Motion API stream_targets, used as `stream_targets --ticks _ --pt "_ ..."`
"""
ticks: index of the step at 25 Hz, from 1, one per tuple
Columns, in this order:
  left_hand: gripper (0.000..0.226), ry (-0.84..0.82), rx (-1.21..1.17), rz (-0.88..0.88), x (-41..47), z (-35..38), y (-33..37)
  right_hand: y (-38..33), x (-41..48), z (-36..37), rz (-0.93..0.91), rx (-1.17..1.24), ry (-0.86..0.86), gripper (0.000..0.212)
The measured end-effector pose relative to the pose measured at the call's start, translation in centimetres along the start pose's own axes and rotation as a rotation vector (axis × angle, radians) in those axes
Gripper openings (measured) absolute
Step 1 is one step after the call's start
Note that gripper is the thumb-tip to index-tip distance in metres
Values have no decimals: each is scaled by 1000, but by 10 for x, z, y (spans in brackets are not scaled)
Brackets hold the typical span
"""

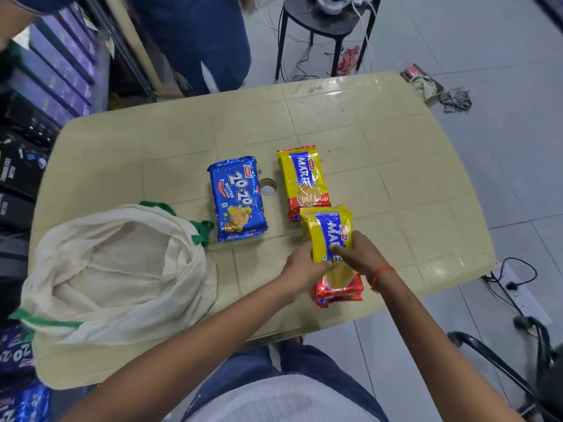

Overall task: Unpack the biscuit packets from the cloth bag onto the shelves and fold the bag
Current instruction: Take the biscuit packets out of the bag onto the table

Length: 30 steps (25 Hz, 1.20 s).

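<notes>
A white cloth bag (pixel 115 269) with green trim lies open and slack on the left of the beige table (pixel 396 166). A blue 20-20 biscuit packet (pixel 236 199) lies flat at the table's middle. To its right lies a yellow and red Marie packet (pixel 304 181). A second yellow and red Marie packet (pixel 330 236) sits nearer me, overlapping the first one's near end. My left hand (pixel 304 266) grips its left side and my right hand (pixel 359 254) grips its right side.
Shelves (pixel 45 86) with purple and black boxes stand at the left, with blue packets low at the left edge. Another person's legs (pixel 198 41) are beyond the table. A black stool (pixel 323 22) stands behind; a black chair (pixel 518 360) sits at the lower right.
</notes>
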<state>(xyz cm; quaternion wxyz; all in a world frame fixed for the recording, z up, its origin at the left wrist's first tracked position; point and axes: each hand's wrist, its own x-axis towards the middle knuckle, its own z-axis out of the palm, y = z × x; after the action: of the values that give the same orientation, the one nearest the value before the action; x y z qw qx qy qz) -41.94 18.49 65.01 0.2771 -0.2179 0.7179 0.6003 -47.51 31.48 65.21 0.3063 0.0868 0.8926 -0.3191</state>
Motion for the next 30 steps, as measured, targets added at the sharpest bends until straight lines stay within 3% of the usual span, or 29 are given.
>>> stream_targets --ticks 6,13,16,18,20,21,22,24,26,28,30 --pt "38 167 -39 61 34 -52 67 -77 40 -34 -193 -22 83 42" --pt "16 226 -12 23 87 -80 105 -118 107 -29 -138 -92 109 42" --pt "32 190 57 -32 100 -84 97 -115 107 -22 -96 -176 127 48" --pt "43 179 19 -33 105 -94 88 -116 90 -10 -124 -233 288 53" --pt "50 313 11 61 106 -115 83 -120 63 14 -350 -84 475 45" --pt "51 424 68 129 107 -133 82 -124 48 31 -436 88 465 35" --pt "54 533 170 186 109 -155 79 -126 35 52 -447 277 346 25" --pt "69 578 410 179 115 -197 69 -132 9 90 -261 641 -16 32" --pt "78 389 575 55 120 -225 57 -130 -3 121 135 928 -255 30" --pt "69 226 606 -26 124 -231 47 -120 0 136 379 1005 -298 45" --pt "65 221 569 -32 128 -232 41 -118 8 139 363 1083 -263 37"
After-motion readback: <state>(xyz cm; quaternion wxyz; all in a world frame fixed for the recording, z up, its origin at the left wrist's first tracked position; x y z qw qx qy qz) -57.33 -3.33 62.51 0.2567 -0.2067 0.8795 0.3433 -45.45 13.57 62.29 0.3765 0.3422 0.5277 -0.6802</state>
